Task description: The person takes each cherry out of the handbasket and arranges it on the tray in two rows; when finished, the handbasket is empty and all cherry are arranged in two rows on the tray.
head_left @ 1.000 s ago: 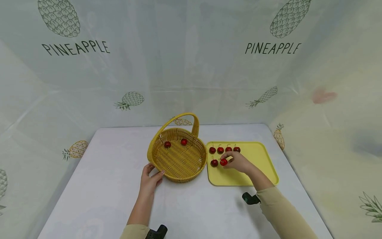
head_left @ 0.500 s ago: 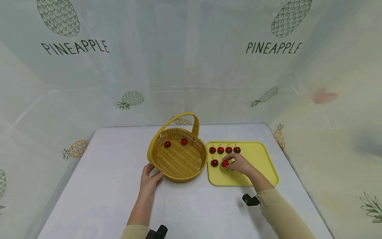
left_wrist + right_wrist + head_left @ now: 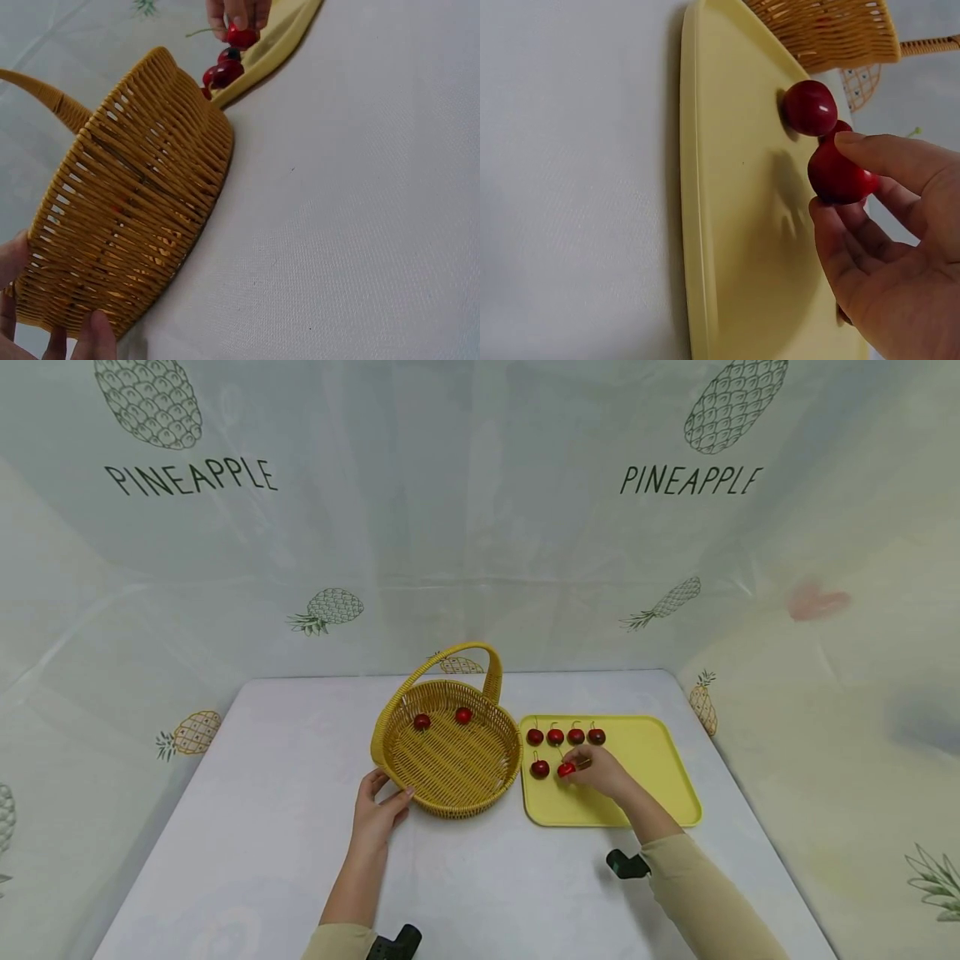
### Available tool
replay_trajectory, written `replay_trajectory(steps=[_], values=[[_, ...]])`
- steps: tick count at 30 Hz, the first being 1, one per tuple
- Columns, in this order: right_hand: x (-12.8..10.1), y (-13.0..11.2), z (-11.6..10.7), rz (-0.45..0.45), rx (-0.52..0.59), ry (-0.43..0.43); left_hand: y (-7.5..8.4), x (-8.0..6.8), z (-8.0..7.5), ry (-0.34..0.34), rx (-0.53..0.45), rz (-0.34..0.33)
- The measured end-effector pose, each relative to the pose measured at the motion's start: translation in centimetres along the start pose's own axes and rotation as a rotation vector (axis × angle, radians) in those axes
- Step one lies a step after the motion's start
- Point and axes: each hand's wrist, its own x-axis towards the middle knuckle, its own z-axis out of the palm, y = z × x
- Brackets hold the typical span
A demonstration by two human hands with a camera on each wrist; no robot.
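Pale backdrop with pineapple prints behind and at the sides, white table below. Yellow woven basket sits mid-table, handle up, two red cherries inside toward the far side. Yellow tray just right of the basket. Left hand at the basket's near left side, fingers and thumb bent around the wall, has hold of it. Right hand over the tray, mostly closed, thumb and fingertips pinching one bright red cherry, its shadow falling on the tray. On the tray, four stemmed cherries stand in a row along the far edge; one dark cherry lies nearer, at the left, just left of the pinched one. Beige sleeves, black wrist device by each
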Motion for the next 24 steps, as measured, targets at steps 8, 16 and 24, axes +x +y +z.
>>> replay_trajectory(steps=[8,16,24], values=[[0.41,0.21,0.54,0.097,0.094,0.037,0.18,0.02,0.08,-0.004,-0.012,-0.019],[0.55,-0.10,0.71,0.098,0.048,0.061,-0.05,0.00,0.13,0.008,0.010,-0.003],[0.94,0.17,0.99,0.111,-0.021,0.079,0.37,-0.19,0.14,-0.006,0.000,0.000]])
